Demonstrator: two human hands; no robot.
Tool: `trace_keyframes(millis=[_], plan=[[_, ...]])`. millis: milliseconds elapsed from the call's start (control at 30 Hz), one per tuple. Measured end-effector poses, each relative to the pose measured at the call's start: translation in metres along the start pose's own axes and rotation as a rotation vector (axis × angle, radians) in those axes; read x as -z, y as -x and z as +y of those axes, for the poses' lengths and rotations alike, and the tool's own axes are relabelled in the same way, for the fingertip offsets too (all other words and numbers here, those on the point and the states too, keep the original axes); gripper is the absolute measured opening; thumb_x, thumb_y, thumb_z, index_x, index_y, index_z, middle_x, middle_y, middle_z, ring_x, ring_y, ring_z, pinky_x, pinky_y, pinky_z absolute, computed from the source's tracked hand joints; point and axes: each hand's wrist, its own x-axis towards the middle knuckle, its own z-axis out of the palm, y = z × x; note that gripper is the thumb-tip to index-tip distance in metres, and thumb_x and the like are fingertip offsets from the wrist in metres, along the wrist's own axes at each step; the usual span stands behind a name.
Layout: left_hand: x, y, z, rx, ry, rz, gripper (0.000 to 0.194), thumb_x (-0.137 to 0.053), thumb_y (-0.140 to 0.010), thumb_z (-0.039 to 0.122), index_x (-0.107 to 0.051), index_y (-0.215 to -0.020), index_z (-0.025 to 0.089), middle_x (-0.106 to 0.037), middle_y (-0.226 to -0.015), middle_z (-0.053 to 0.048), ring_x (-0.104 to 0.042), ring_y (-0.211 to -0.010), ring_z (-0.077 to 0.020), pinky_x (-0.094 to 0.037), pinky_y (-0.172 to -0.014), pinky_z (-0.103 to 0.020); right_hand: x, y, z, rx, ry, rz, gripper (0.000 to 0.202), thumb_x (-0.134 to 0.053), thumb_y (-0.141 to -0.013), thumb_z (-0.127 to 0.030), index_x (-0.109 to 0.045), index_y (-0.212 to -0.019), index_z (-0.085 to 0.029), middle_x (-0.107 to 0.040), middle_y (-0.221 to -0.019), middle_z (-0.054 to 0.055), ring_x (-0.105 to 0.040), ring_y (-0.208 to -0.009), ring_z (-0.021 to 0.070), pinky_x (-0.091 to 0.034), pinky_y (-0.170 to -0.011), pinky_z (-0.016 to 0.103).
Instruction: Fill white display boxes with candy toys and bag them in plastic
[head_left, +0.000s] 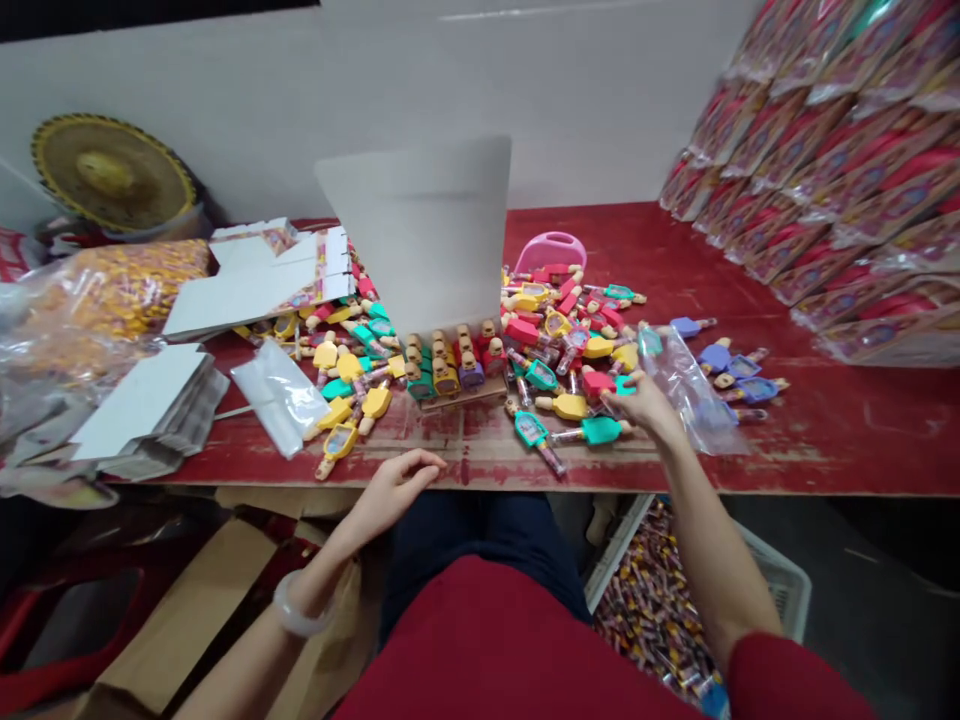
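Note:
My right hand (643,408) reaches into the loose pile, its fingertips closed on the end of a red bear-headed toy (598,383). Beside it lie a teal toy (602,430) and a yellow toy (568,406), each with a beige head; several have clear tubes. My left hand (399,488) rests at the table's front edge, fingers loosely extended and holding nothing. Between the hands stands a white display box (450,230), its tall lid raised. Rows of teal, yellow, purple and red toys (470,372) stand in it, bear heads up.
Clear plastic bags lie left (281,398) and right (686,390) on the red table (847,430). Folded white cartons (150,405) and a bulging bag of yellow pieces (142,290) are at left. Wrapped packages (840,190) are stacked at right. A crate (787,580) of small pieces stands below.

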Motion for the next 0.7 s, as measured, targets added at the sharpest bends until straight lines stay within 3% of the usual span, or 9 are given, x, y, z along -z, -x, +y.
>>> trace_keyframes(millis=[67,167,267,300,400,467,533,700], plan=[[-0.016,-0.028,0.003,-0.016,0.133,-0.003,0.034,-0.061,-0.088,0.049,-0.072,-0.104,0.021,-0.076,-0.105,-0.008,-0.069,-0.1,-0.0238,-0.052,-0.093,-0.036,-0.002,0.033,0.016,-0.084,-0.374,-0.111,0.063,-0.074,-0.07,-0.051,-0.056,-0.118,-0.014,-0.061,-0.062,0.001,-0.054,-0.046,0.0179,-0.04,-0.044,0.027],[-0.057,-0.073,0.006,0.007,0.454,-0.113,0.056,-0.073,-0.079,0.051,-0.064,-0.126,0.022,-0.07,-0.13,-0.013,-0.066,-0.117,-0.0268,-0.051,-0.099,-0.04,-0.035,0.085,0.015,-0.084,-0.823,-0.356,0.06,-0.083,-0.06,-0.051,-0.062,-0.109,-0.021,-0.064,-0.069,0.0,-0.049,-0.045,0.0122,-0.034,-0.042,0.022],[-0.099,-0.104,0.006,0.024,0.682,-0.284,0.068,-0.079,-0.073,0.057,-0.06,-0.126,0.018,-0.067,-0.132,-0.018,-0.066,-0.118,-0.0299,-0.051,-0.099,-0.044,-0.07,0.113,-0.011,-0.044,-0.885,-0.527,0.052,-0.084,-0.061,-0.053,-0.067,-0.099,-0.023,-0.064,-0.073,-0.001,-0.046,-0.045,0.01,-0.036,-0.042,0.023],[-0.11,-0.109,0.005,-0.005,0.688,-0.271,0.07,-0.082,-0.071,0.057,-0.06,-0.124,0.017,-0.068,-0.129,-0.018,-0.067,-0.115,-0.0303,-0.051,-0.1,-0.045,-0.076,0.114,-0.023,-0.015,-0.857,-0.525,0.05,-0.083,-0.064,-0.054,-0.068,-0.099,-0.023,-0.063,-0.072,-0.001,-0.046,-0.046,0.0103,-0.039,-0.044,0.024],[-0.124,-0.114,0.005,-0.169,0.507,-0.069,0.073,-0.087,-0.071,0.047,-0.055,-0.13,0.018,-0.066,-0.128,-0.016,-0.065,-0.116,-0.0301,-0.048,-0.106,-0.046,-0.07,0.099,-0.058,0.17,-0.701,-0.402,0.046,-0.08,-0.071,-0.053,-0.068,-0.104,-0.024,-0.068,-0.082,0.002,-0.057,-0.061,0.0157,-0.051,-0.058,0.03],[-0.116,-0.113,0.011,-0.286,0.345,0.002,0.073,-0.085,-0.076,0.039,-0.051,-0.138,0.021,-0.062,-0.135,-0.016,-0.061,-0.124,-0.0307,-0.046,-0.11,-0.047,-0.059,0.078,-0.08,0.326,-0.56,-0.359,0.039,-0.079,-0.074,-0.051,-0.068,-0.098,-0.023,-0.07,-0.087,0.003,-0.063,-0.074,0.0199,-0.055,-0.07,0.034],[-0.093,-0.113,0.02,-0.392,0.197,0.075,0.065,-0.079,-0.082,0.033,-0.052,-0.141,0.023,-0.059,-0.141,-0.016,-0.056,-0.133,-0.0311,-0.043,-0.115,-0.048,-0.051,0.055,-0.097,0.462,-0.452,-0.312,0.033,-0.076,-0.076,-0.051,-0.067,-0.088,-0.022,-0.07,-0.087,0.004,-0.065,-0.082,0.0229,-0.055,-0.08,0.037],[0.002,-0.111,0.03,-0.467,-0.11,0.676,0.031,-0.062,-0.097,0.032,-0.064,-0.126,0.025,-0.062,-0.136,-0.012,-0.054,-0.136,-0.0274,-0.039,-0.121,-0.05,-0.061,0.005,-0.113,0.627,-0.303,-0.14,0.026,-0.064,-0.086,-0.045,-0.068,-0.091,-0.02,-0.073,-0.103,0.009,-0.068,-0.096,0.0262,-0.052,-0.093,0.04]])
